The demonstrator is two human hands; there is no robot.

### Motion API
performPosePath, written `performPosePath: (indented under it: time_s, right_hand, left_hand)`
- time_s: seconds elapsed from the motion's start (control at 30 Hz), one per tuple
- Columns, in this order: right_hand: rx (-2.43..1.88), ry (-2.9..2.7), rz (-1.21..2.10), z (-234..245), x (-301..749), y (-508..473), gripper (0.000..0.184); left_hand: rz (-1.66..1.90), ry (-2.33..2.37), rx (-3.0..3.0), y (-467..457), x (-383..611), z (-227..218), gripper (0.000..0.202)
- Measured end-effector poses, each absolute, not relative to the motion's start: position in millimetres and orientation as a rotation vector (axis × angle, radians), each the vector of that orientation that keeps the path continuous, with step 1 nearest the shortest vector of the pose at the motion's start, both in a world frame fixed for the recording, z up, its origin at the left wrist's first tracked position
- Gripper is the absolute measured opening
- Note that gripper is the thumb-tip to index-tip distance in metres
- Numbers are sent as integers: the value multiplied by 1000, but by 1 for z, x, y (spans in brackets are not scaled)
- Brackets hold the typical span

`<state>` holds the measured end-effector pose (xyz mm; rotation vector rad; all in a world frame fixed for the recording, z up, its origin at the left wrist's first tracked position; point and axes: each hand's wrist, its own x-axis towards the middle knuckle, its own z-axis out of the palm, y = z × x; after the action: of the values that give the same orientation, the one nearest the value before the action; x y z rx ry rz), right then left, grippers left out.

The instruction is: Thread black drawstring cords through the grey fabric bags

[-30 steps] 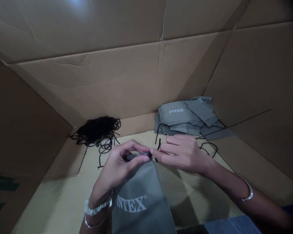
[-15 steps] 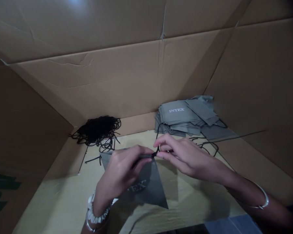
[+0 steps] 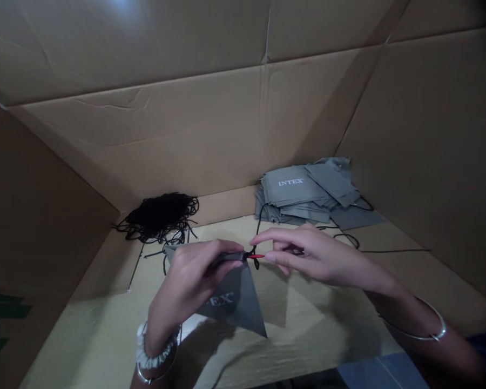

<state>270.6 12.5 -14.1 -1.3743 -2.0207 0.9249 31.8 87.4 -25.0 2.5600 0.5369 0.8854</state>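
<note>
My left hand (image 3: 194, 278) is closed on the top edge of a grey fabric pouch (image 3: 243, 302) with white INTEX lettering, partly covered by my fingers. Black cord (image 3: 256, 265) comes out at the pouch's right top corner in a small loop, and one strand rises behind my right hand. A thin red pointed tool (image 3: 257, 256) reaches from my right hand (image 3: 308, 254) to that corner. The right thumb and curled fingers pinch its end, while the stretched index finger touches the cord. The rest of the tool is hidden. More cord (image 3: 156, 254) sticks out at the pouch's left corner.
A tangled heap of black cords (image 3: 162, 216) lies at the back left. Stacked grey pouches (image 3: 295, 189) stand at the back right, with loose cord (image 3: 389, 250) nearby. Cardboard walls (image 3: 210, 135) enclose the pale tabletop (image 3: 308, 346) at the back and sides.
Both hands and the pouch have shifted slightly left in view. The red tool now shows between my right fingers and the pouch corner, and a small cord loop hangs there.
</note>
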Motion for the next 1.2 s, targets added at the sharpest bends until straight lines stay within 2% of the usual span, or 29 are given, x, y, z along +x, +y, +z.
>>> performPosePath:
  time_s: [0.13,0.27,0.43,0.6,0.87,1.07,1.2]
  right_hand:
    - [-1331,-1991,852,-17,260,14,38]
    - [-1279,-1993,897,-13,249,13,31]
    - [-1362,-1891,912,-10,249,13,23]
    - [-1341,-1898,861,-11,247,20,16]
    - [-1392,-1869,873,-12,257,29,27]
    - [-1292,-2048,921,-29,270,44,43]
    - [-1264,-2092,908,-31,271,51,33]
  left_hand:
    - [891,465,2570,88,32,-25,16]
    - [793,418,2572,86,32,-25,17]
    - [837,559,2530,88,26,-19,16]
    - [715,636,2552,95,20,-15,16]
    - [724,719,2578,104,11,-16,12]
    - [736,704,2647,104,10,-14,13]
    - [752,713,2705,104,12,-14,12]
